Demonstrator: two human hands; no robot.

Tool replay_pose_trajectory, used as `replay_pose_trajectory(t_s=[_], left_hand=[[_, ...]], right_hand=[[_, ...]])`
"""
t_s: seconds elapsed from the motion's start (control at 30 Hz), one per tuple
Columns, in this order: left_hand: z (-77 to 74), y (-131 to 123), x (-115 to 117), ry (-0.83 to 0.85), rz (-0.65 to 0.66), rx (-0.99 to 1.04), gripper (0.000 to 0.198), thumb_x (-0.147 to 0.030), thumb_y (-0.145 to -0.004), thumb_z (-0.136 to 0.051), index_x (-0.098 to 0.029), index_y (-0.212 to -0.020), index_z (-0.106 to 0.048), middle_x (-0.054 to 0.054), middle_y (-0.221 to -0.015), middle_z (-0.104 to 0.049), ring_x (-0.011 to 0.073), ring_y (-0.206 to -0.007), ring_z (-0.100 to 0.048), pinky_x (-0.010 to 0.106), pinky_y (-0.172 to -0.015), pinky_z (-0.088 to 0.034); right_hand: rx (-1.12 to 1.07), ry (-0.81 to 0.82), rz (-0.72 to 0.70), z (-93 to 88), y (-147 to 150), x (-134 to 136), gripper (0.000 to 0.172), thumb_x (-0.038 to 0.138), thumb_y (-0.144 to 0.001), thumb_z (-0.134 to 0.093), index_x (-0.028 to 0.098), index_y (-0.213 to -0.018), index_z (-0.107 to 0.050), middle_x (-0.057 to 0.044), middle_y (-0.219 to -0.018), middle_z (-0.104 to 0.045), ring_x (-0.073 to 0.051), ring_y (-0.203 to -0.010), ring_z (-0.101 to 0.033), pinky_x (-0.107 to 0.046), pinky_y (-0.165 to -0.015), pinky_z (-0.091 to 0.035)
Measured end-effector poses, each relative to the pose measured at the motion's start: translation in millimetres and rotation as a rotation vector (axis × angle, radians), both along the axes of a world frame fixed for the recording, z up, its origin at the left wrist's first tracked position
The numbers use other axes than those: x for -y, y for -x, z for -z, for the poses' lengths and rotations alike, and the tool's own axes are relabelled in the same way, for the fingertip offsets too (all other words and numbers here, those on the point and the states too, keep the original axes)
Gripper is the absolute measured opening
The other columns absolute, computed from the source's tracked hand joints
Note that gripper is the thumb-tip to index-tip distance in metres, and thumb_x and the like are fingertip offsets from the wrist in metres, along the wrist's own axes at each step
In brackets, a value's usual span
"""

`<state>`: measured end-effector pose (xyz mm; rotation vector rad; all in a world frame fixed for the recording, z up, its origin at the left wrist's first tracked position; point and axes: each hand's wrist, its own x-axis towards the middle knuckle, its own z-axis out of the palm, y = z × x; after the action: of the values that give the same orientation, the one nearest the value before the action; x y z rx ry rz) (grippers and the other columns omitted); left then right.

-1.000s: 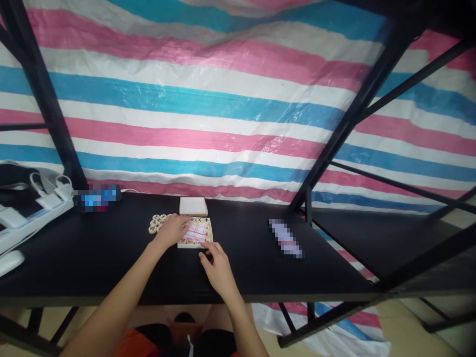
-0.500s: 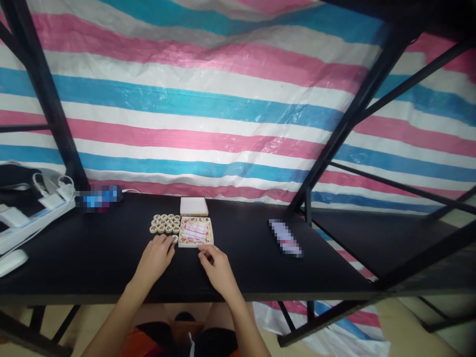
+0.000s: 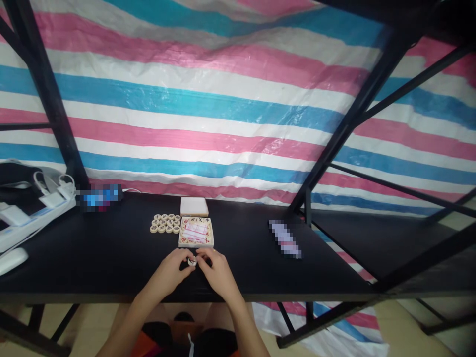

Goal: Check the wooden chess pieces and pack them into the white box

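A round, pale xiangqi piece (image 3: 192, 261) with a dark character faces up in front of the box. My left hand (image 3: 173, 270) grips it between thumb and fingers from the left. From the other side, my right hand (image 3: 214, 270) has its curled fingertips at the piece's right edge. Just beyond my hands is an open white box (image 3: 196, 245), holding more pieces with red and dark characters under a folded, red-lined sheet (image 3: 196, 230). Left of the box, several xiangqi pieces (image 3: 165, 223) lie in neat rows on the black table.
Behind the box is a white box lid (image 3: 194, 206). A blurred-out phone-like object (image 3: 285, 239) lies to the right. At the left are a power strip (image 3: 35, 225) with plugs, a white mouse (image 3: 13, 262) and another blurred object (image 3: 100, 198). Black metal posts frame the table.
My left hand has picked up the single piece left of the box and brought it right and nearer to me. My right hand has shifted slightly nearer, meeting it at the piece.
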<state>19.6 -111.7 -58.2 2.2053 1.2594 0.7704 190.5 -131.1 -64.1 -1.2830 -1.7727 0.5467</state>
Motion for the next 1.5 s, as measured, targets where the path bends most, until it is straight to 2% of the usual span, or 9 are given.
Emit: replay_pose_trajectory(t_s=[0.2, 0.33, 0.5, 0.6, 0.87, 1.13, 1.33, 1.5], left_hand=[[-0.3, 6, 2, 0.075, 0.037, 0.176, 0.028, -0.015, -0.075, -0.057, -0.023, -0.101, -0.064, 0.001, -0.092, -0.068, 0.0156, -0.079, -0.061, 0.025, -0.074, -0.047], [-4.6, 6, 5, 0.072, 0.054, 0.196, 0.033, -0.015, -0.074, -0.058, -0.023, -0.105, -0.064, 0.002, -0.096, -0.069, 0.0155, -0.078, -0.06, 0.026, -0.072, -0.048], [1.6, 4, 2, 0.054, 0.045, 0.221, 0.036, -0.017, -0.075, -0.057, -0.022, -0.11, -0.061, 0.004, -0.101, -0.068, 0.0156, -0.079, -0.061, 0.025, -0.069, -0.049], [4.5, 4, 0, 0.098, -0.003, 0.226, 0.033, -0.024, -0.078, -0.056, -0.02, -0.111, -0.06, 0.004, -0.095, -0.07, 0.0164, -0.077, -0.063, 0.026, -0.068, -0.049], [-3.3, 5, 3, 0.165, 0.031, 0.24, 0.027, -0.027, -0.082, -0.053, -0.02, -0.106, -0.063, 0.002, -0.087, -0.072, 0.0166, -0.077, -0.065, 0.025, -0.071, -0.049], [-5.5, 5, 5, 0.178, 0.033, 0.246, 0.028, -0.025, -0.081, -0.052, -0.019, -0.106, -0.064, 0.003, -0.087, -0.072, 0.0163, -0.077, -0.065, 0.025, -0.07, -0.048], [-11.8, 4, 6, 0.188, 0.073, 0.249, 0.027, -0.024, -0.081, -0.053, -0.019, -0.105, -0.065, 0.003, -0.092, -0.073, 0.0167, -0.08, -0.065, 0.024, -0.071, -0.046], [-7.9, 3, 5, 0.191, 0.075, 0.252, 0.026, -0.024, -0.081, -0.053, -0.02, -0.104, -0.065, 0.002, -0.09, -0.073, 0.0166, -0.079, -0.064, 0.025, -0.072, -0.047]], right_hand=[[0.007, 0.029, -0.048, -2.2, 0, 4, 0.018, 0.026, -0.085, -0.054, 0.023, -0.098, -0.067, -0.002, -0.084, -0.071, -0.018, -0.08, -0.066, -0.029, -0.076, -0.049], [-0.015, 0.053, -0.088, -5.5, 1, 6, 0.017, 0.027, -0.085, -0.054, 0.024, -0.096, -0.066, -0.001, -0.083, -0.071, -0.018, -0.079, -0.066, -0.028, -0.074, -0.049], [-0.083, 0.063, -0.098, -5.9, 0, 4, 0.017, 0.024, -0.084, -0.054, 0.021, -0.096, -0.065, -0.001, -0.084, -0.071, -0.015, -0.073, -0.065, -0.025, -0.07, -0.049], [-0.117, 0.066, -0.09, -5.9, 0, 4, 0.018, 0.024, -0.084, -0.053, 0.02, -0.097, -0.065, -0.001, -0.085, -0.071, -0.014, -0.071, -0.063, -0.023, -0.067, -0.048], [-0.078, 0.051, -0.095, -4.9, 0, 4, 0.018, 0.023, -0.083, -0.053, 0.022, -0.097, -0.065, -0.001, -0.082, -0.071, -0.015, -0.069, -0.064, -0.024, -0.066, -0.048], [-0.067, 0.073, -0.103, -7.4, 2, 6, 0.016, 0.021, -0.082, -0.055, 0.022, -0.096, -0.063, 0.0, -0.082, -0.07, -0.014, -0.068, -0.063, -0.023, -0.066, -0.047], [-0.088, 0.1, -0.084, -9.4, 3, 6, 0.009, 0.022, -0.083, -0.054, 0.021, -0.088, -0.062, 0.001, -0.077, -0.069, -0.014, -0.067, -0.063, -0.022, -0.065, -0.046], [-0.105, 0.094, -0.08, -8.2, 3, 6, 0.01, 0.023, -0.084, -0.053, 0.021, -0.087, -0.062, 0.001, -0.075, -0.069, -0.013, -0.066, -0.063, -0.022, -0.064, -0.045]])
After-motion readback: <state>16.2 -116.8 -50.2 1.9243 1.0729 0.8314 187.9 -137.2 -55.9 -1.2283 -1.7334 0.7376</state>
